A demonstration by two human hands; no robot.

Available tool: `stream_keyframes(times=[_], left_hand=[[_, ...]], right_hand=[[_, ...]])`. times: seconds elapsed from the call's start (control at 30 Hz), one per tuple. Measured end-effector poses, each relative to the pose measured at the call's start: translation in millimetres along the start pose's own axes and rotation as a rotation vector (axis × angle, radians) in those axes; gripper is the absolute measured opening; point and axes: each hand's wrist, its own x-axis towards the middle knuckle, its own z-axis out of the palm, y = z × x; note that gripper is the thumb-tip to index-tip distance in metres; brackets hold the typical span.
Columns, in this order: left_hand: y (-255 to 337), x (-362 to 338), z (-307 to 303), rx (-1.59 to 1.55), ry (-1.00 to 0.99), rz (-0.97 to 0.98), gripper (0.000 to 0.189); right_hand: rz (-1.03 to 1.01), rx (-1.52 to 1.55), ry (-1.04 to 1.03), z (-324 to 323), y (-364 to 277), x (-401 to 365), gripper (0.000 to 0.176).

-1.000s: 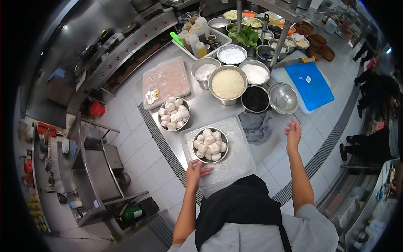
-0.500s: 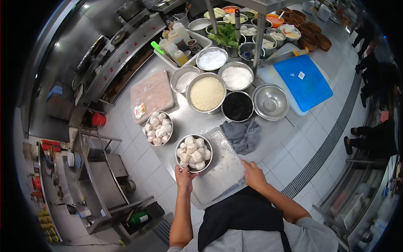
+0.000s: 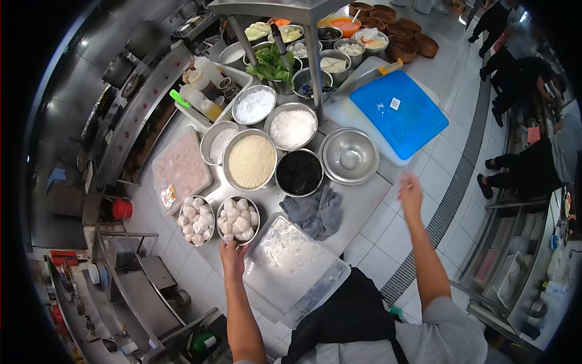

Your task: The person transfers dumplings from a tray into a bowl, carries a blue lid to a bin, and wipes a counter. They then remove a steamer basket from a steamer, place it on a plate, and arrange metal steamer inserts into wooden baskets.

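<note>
The left hand pinched the near rim of a steel bowl heaped with white dumplings, left of centre. The right hand hung loosely open, blurred, at right.

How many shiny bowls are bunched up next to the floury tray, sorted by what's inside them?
Dumpling bowls: 2
White powder bowls: 3
Crumb bowl: 1
Black stuff bowl: 1
Empty bowl: 1
Total: 8
</note>
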Motion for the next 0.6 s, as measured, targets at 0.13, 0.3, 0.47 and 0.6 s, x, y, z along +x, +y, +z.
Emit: stream_keyframes(times=[0.13, 0.3, 0.47, 0.6], left_hand=[[-8.9, -15.8, -32.9, 0.029, -0.029, 0.019, 0.036], [-64.6, -84.2, -98.5, 0.849, 0.387, 0.546, 0.046], [-151.3, -121.2, -158.2, 0.881, 0.297, 0.041, 0.047], [-197.0, -117.0, -199.4, 1.33, 0.34, 0.612, 0.043]], right_hand=[[0.197, 0.243, 0.202, -9.0, -18.6, 117.0, 0.055], [0.225, 0.144, 0.103, -11.4, -3.0, 182.1, 0.036], [0.184, 0.522, 0.288, -40.3, -20.9, 145.1, 0.022], [0.018, 0.436, 0.445, -94.3, -12.9, 99.8, 0.024]])
